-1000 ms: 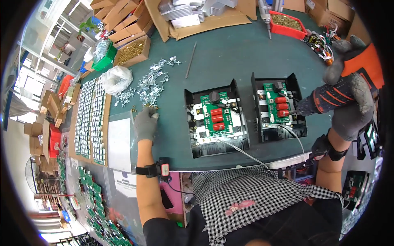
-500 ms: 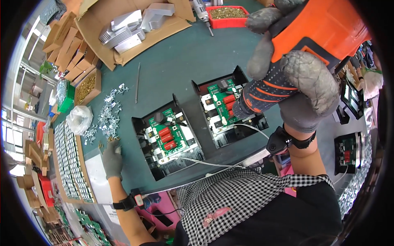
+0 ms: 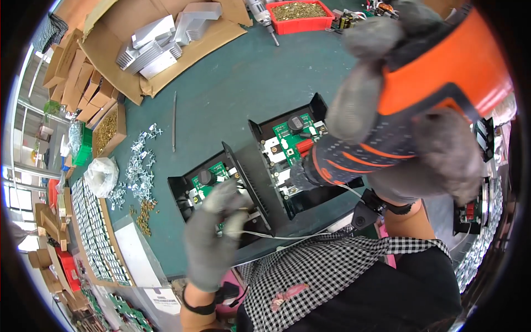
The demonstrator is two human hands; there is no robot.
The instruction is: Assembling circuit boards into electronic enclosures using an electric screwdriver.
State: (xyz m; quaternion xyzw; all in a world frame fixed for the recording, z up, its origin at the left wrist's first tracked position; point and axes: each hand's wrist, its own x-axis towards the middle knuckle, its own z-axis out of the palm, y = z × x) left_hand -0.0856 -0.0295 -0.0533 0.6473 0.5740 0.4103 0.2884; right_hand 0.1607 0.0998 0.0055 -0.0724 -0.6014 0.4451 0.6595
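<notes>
My right hand [image 3: 442, 155], in a grey glove, grips an orange and black power screwdriver [image 3: 451, 66]. The tool's nose hangs over the right black housing [image 3: 264, 133], covering part of its green circuit board [image 3: 284, 134] and red components. My gloved left hand [image 3: 210, 246] is over the left black housing [image 3: 247, 176] and hides much of the board [image 3: 217, 169] in it. Its thumb and fingertips are drawn together; motion blur hides what is between them. A white cable [image 3: 282, 237] runs along the front of both housings.
Silver metal clips [image 3: 141, 171] and brass screws [image 3: 145, 218] lie in heaps at the left, near a plastic bag [image 3: 101, 176]. A carton [image 3: 124, 91] of aluminium heat sinks, another screwdriver [image 3: 262, 17] and a red tray [image 3: 298, 26] stand at the back. A thin rod [image 3: 175, 122] lies mid-table.
My left hand has moved right from the brass screws to the left housing. The screwdriver in my right hand has shifted a little towards me, and the whole view has shifted slightly.
</notes>
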